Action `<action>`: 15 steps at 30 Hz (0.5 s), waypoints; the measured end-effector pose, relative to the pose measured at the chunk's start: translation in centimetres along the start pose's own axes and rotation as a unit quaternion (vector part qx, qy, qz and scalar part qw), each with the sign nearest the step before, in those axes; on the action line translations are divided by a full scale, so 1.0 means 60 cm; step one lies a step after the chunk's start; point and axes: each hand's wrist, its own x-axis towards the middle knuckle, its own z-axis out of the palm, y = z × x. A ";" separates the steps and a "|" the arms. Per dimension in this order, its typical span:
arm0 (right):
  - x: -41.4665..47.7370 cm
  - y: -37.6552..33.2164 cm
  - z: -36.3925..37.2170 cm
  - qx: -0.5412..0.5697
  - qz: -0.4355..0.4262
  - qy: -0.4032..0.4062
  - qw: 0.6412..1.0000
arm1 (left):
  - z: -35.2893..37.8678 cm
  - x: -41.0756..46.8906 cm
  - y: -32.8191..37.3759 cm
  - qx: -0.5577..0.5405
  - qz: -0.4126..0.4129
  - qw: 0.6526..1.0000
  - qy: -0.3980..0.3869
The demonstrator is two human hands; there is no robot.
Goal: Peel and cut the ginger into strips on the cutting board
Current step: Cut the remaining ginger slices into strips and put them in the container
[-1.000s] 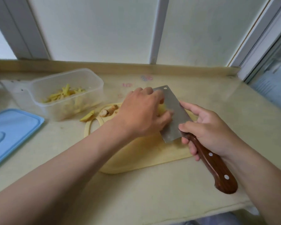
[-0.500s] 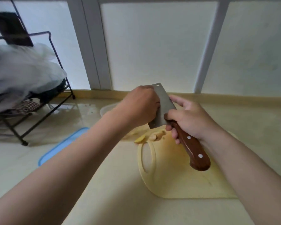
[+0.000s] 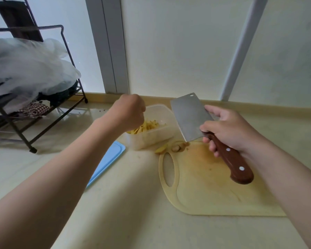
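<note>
Pale yellow ginger strips [image 3: 147,127] lay heaped in the clear rectangular plastic container [image 3: 152,136], which stood on the counter just beyond the far left corner of the cream plastic cutting board with a slot handle [image 3: 201,187]. A few knobbly ginger offcuts and a yellow sliver [image 3: 176,147] sat at that same corner, one piece off the board's edge.

Your left hand [image 3: 128,112] hung over the container's near side, fingers curled down toward the strips; from behind I could not tell whether they gripped any.

Your right hand [image 3: 228,129] was wrapped round the brown riveted wooden handle of the steel cleaver [image 3: 190,116], forefinger laid along the blade's far face. Blade was raised, tip pointing away, heel above the offcuts.

Light blue plastic lid [image 3: 109,161] lay flat left of the container. Black wire rack with pale plastic bags [image 3: 31,74] stood at far left of the beige countertop [image 3: 129,212].
</note>
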 end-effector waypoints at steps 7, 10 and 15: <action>-0.033 0.024 -0.049 -0.016 0.006 0.031 0.999 | 0.015 -0.069 0.089 0.004 0.155 0.987 -0.044; -0.048 0.037 -0.064 -0.010 0.008 0.044 0.999 | 0.051 -0.086 0.104 0.052 0.148 0.983 -0.097; -0.069 0.062 -0.083 -0.008 0.016 0.049 0.999 | 0.078 -0.098 0.108 0.109 0.135 0.978 -0.117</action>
